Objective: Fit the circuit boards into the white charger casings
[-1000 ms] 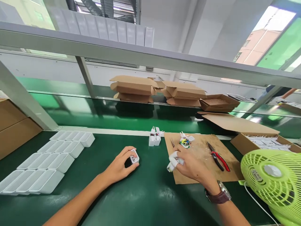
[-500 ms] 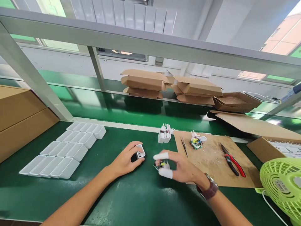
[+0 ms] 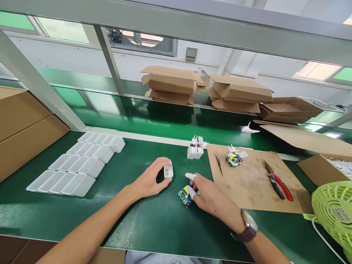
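My left hand (image 3: 150, 179) is closed, thumb and fingers gripping a small white charger housing (image 3: 168, 170) that stands on the green bench with two slots visible inside it. To the right of it, my right hand (image 3: 213, 195) pinches a small circuit board (image 3: 184, 196) with a yellow component, its thumb and a finger covered by white finger cots. The board is apart from the housing, low over the bench; whether it touches the surface I cannot tell. Behind both hands stand white housings (image 3: 195, 151) with plug pins and wired parts showing at their tops.
Rows of empty white housings (image 3: 79, 165) lie at left. On a brown board (image 3: 255, 198) rest tweezers (image 3: 218, 163), another circuit board (image 3: 233, 159) with a plug, and red-black pliers (image 3: 278, 181). A green fan (image 3: 334, 216) stands at right, near an open carton (image 3: 316, 167).
My right hand has rolled over, and the circuit board now shows its component side, lower and nearer to me. The housing in my left hand has turned slightly. The view has tilted down.
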Tool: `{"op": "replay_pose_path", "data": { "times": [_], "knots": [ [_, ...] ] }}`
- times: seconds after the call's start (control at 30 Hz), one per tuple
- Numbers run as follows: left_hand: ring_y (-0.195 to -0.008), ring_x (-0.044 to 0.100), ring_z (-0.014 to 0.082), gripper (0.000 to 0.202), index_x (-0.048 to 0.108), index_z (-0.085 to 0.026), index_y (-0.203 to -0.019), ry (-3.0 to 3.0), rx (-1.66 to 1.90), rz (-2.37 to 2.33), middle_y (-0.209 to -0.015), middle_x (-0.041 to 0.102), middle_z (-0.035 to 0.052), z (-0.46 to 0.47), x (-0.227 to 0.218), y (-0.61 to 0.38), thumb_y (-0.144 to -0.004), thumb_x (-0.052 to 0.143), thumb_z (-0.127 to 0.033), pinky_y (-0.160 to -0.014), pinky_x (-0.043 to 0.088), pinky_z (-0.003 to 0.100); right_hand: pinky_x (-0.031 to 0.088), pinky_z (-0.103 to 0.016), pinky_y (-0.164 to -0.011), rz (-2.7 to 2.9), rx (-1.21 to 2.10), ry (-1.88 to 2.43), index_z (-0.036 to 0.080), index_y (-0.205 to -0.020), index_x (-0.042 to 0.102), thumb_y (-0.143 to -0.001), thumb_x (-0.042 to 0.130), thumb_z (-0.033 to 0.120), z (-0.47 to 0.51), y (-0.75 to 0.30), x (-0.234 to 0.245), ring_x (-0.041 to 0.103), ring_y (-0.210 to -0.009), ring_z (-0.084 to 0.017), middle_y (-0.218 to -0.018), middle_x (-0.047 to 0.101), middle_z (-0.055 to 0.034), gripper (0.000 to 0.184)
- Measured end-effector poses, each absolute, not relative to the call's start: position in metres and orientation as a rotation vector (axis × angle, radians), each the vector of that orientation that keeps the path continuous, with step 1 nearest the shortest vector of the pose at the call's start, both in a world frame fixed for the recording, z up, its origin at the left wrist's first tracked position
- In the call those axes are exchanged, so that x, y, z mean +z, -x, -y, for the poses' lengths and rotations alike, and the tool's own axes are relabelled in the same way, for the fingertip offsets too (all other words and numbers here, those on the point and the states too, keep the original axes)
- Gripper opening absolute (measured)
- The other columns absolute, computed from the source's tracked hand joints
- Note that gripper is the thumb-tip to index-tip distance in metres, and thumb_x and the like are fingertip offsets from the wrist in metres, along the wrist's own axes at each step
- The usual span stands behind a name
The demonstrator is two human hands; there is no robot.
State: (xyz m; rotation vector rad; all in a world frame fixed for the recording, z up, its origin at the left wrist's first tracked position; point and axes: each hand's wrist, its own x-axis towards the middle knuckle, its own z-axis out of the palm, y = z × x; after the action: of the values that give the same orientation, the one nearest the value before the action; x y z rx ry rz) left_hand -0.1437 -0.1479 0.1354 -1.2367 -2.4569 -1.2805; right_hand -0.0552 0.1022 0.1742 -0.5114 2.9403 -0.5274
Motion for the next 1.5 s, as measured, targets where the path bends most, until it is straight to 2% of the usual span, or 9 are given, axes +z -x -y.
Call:
{"op": "replay_pose_path", "data": {
  "times": [0.13, 0.27, 0.33, 0.5, 0.67, 0.87, 1.07, 1.3, 1.5],
  "knots": [
    [-0.123, 0.064, 0.0255, 0.052, 0.046, -0.023, -0.138, 1.219, -1.303, 2.483, -0.133, 0.061, 0.0128, 0.150, 0.137, 0.144, -0.090, 0.064, -0.017, -0.108, 0.054, 0.044, 0.059, -0.038, -0.082, -2.977, -0.635, 0.587, 0.016, -0.120, 0.064, -0.097, 0.056, 0.016, -0.106, 0.077, 0.176, 0.070, -0.095, -0.025, -0.111, 0.069, -0.0113, 0.025],
    [-0.124, 0.063, 0.0257, 0.061, 0.040, -0.024, -0.146, 1.206, -1.327, 2.530, -0.138, 0.058, 0.0133, 0.152, 0.137, 0.143, -0.090, 0.063, -0.016, -0.110, 0.053, 0.043, 0.060, -0.041, -0.099, -2.765, -0.762, 0.869, 0.023, -0.149, 0.051, -0.084, 0.075, 0.021, -0.127, 0.073, 0.180, 0.062, -0.131, -0.029, -0.143, 0.062, -0.0130, 0.069],
    [-0.125, 0.062, 0.0261, 0.065, 0.037, -0.024, -0.149, 1.207, -1.347, 2.559, -0.140, 0.057, 0.0139, 0.152, 0.137, 0.141, -0.090, 0.063, -0.017, -0.109, 0.053, 0.043, 0.058, -0.041, -0.104, -2.720, -0.752, 0.918, 0.026, -0.150, 0.052, -0.080, 0.071, 0.012, -0.136, 0.068, 0.178, 0.056, -0.139, -0.030, -0.148, 0.060, -0.0116, 0.074],
    [-0.125, 0.063, 0.0272, 0.073, 0.031, -0.024, -0.155, 1.170, -1.375, 2.617, -0.142, 0.056, 0.0147, 0.152, 0.138, 0.138, -0.091, 0.064, -0.018, -0.109, 0.053, 0.044, 0.060, -0.041, -0.100, -2.863, -0.855, 0.788, 0.026, -0.143, 0.055, -0.090, 0.066, 0.017, -0.134, 0.067, 0.161, 0.068, -0.116, -0.024, -0.129, 0.067, -0.0091, 0.054],
    [-0.129, 0.061, 0.0291, 0.085, 0.025, -0.027, -0.160, 1.135, -1.333, 2.655, -0.144, 0.056, 0.0149, 0.154, 0.136, 0.139, -0.089, 0.071, -0.020, -0.111, 0.052, 0.046, 0.057, -0.052, -0.105, -3.050, -0.826, 0.816, 0.025, -0.148, 0.047, -0.091, 0.064, 0.018, -0.130, 0.069, 0.148, 0.061, -0.128, -0.029, -0.137, 0.064, -0.0127, 0.060],
    [-0.129, 0.064, 0.0320, 0.092, 0.026, -0.028, -0.160, 0.950, -1.221, 2.807, -0.140, 0.062, 0.0143, 0.157, 0.125, 0.143, -0.086, 0.081, -0.034, -0.106, 0.055, 0.049, 0.063, -0.046, -0.092, -3.130, -0.950, 0.863, 0.027, -0.149, 0.047, -0.089, 0.058, 0.009, -0.125, 0.071, 0.145, 0.068, -0.109, -0.026, -0.120, 0.068, -0.0094, 0.064],
    [-0.126, 0.064, 0.0280, 0.091, 0.018, -0.032, -0.162, 1.059, -1.227, 2.592, -0.140, 0.064, 0.0107, 0.151, 0.120, 0.142, -0.091, 0.075, -0.024, -0.109, 0.052, 0.050, 0.062, -0.050, -0.096, -3.403, -1.228, 0.901, 0.026, -0.149, 0.044, -0.095, 0.060, 0.013, -0.108, 0.070, 0.152, 0.065, -0.120, -0.030, -0.126, 0.066, -0.0125, 0.058],
    [-0.128, 0.059, 0.0294, 0.087, 0.014, -0.032, -0.164, 1.197, -1.090, 2.441, -0.141, 0.065, 0.0129, 0.143, 0.123, 0.136, -0.097, 0.068, -0.021, -0.106, 0.054, 0.052, 0.062, -0.055, -0.099, -3.464, -0.965, 1.099, 0.021, -0.160, 0.034, -0.092, 0.058, 0.005, -0.099, 0.059, 0.153, 0.063, -0.126, -0.034, -0.132, 0.067, -0.0167, 0.073],
    [-0.126, 0.059, 0.0298, 0.086, 0.012, -0.030, -0.165, 1.227, -1.062, 2.446, -0.141, 0.065, 0.0136, 0.143, 0.123, 0.136, -0.098, 0.066, -0.022, -0.106, 0.055, 0.054, 0.063, -0.057, -0.097, -3.475, -0.856, 1.107, 0.019, -0.160, 0.035, -0.091, 0.055, 0.005, -0.098, 0.057, 0.153, 0.065, -0.124, -0.035, -0.133, 0.068, -0.0172, 0.073]
  ]
}}
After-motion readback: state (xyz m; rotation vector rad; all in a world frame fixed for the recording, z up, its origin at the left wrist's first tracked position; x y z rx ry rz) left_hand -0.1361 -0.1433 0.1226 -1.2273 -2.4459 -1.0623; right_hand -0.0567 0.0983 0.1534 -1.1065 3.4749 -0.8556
